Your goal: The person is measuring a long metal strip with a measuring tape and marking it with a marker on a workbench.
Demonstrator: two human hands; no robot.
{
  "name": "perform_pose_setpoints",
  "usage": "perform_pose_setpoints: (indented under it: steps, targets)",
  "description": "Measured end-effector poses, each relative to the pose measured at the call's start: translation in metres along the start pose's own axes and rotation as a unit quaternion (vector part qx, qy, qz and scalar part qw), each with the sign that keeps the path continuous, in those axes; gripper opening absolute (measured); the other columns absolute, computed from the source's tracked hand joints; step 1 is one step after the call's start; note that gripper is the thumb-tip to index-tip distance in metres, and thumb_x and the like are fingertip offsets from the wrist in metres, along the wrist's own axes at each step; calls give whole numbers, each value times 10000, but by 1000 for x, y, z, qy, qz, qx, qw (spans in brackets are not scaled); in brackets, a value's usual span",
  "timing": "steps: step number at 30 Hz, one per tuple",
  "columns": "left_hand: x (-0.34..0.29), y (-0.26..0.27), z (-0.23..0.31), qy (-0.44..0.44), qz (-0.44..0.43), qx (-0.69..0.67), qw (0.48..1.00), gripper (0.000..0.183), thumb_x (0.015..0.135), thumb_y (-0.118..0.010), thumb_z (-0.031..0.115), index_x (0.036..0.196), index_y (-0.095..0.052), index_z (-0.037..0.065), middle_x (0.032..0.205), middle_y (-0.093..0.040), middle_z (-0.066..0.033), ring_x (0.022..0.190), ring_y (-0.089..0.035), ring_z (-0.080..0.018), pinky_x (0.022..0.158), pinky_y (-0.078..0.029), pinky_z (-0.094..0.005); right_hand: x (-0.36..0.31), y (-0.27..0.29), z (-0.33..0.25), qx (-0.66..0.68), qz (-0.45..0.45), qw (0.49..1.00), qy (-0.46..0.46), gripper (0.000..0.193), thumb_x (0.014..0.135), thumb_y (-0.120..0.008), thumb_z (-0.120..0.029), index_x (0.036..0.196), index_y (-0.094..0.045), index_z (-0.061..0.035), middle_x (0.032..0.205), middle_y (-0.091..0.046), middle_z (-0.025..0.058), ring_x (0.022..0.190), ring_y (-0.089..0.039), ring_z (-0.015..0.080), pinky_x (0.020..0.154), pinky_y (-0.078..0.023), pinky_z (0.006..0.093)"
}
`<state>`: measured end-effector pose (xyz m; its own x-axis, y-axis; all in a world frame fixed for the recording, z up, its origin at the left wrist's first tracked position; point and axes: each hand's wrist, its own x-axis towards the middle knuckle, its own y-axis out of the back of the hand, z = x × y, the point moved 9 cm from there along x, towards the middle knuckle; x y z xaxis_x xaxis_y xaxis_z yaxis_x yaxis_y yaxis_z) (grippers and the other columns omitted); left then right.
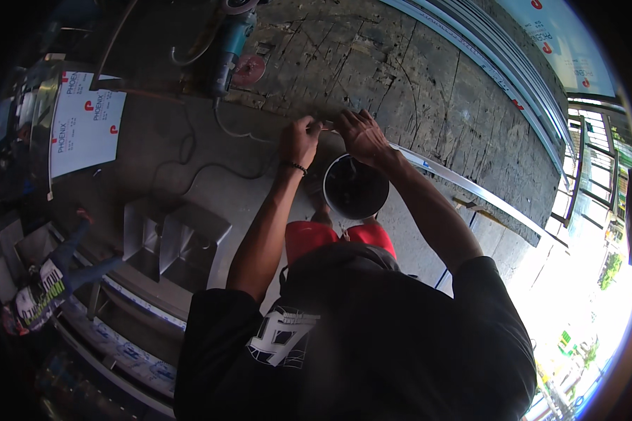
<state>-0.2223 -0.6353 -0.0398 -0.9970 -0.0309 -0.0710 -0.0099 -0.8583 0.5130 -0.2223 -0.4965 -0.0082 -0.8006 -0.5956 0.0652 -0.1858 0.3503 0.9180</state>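
Observation:
Both my hands come together at the near edge of a worn wooden workbench [358,56]. My left hand [301,144] is closed, thumb and fingers pinched on something small that I cannot make out. Just to its right, my right hand [363,137] bends its fingers over the left end of a long shiny metal strip [470,193], which runs off to the right along the bench edge. What lies between the fingertips is too small and dark to name. Below the right hand stands a round dark container [357,188] with a pale rim.
A teal and black angle grinder [232,52] lies on the bench at upper left, beside a reddish disc [250,69]. Its cord [225,128] trails down to the floor. Long metal profiles [498,70] line the far side. Bent sheet-metal pieces [189,238] and another person [45,288] are at left.

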Motion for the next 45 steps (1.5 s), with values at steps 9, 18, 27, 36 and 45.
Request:
perform_pose_setpoints:
  steps: [9,18,27,36,45]
  targets:
    - [1,-5,-5,34,-27,-9,999,216,918,-649,229,874,-683,21,800,-682,-209,797,-674,-409,638,-487,-466,-29,0,29,12,9,999,-36,218,864,-585,-70,1079,-583,-36,1030,-584,140,1006,-609,332,899,-437,432]
    - [0,-3,-5,12,-10,-13,1000,232,919,-651,241,882,-677,13,824,-683,-219,814,-670,-419,651,-491,-471,-5,19,11,97,46,993,-40,273,880,-681,-194,1099,-624,-41,1031,-632,152,978,-627,365,892,-484,435]
    - [0,-4,-5,6,-13,-14,1000,241,923,-647,263,899,-684,26,824,-683,-218,826,-667,-422,659,-491,-478,-11,7,15,66,53,996,19,149,816,-599,-30,963,-599,-58,939,-592,129,940,-618,318,828,-475,432]
    - [-1,-3,-2,35,-35,-20,999,229,926,-642,245,867,-669,25,818,-698,-175,783,-680,-382,637,-490,-440,-63,25,48,75,101,986,-109,128,882,-561,-21,1010,-573,-21,951,-600,128,937,-620,333,804,-481,419]
    - [-1,-7,-14,35,-26,-8,999,231,932,-638,240,890,-667,14,837,-703,-178,808,-684,-380,652,-500,-444,-55,16,69,485,143,818,-274,131,986,-570,-131,1051,-587,-18,928,-709,139,782,-674,197,736,-533,355]
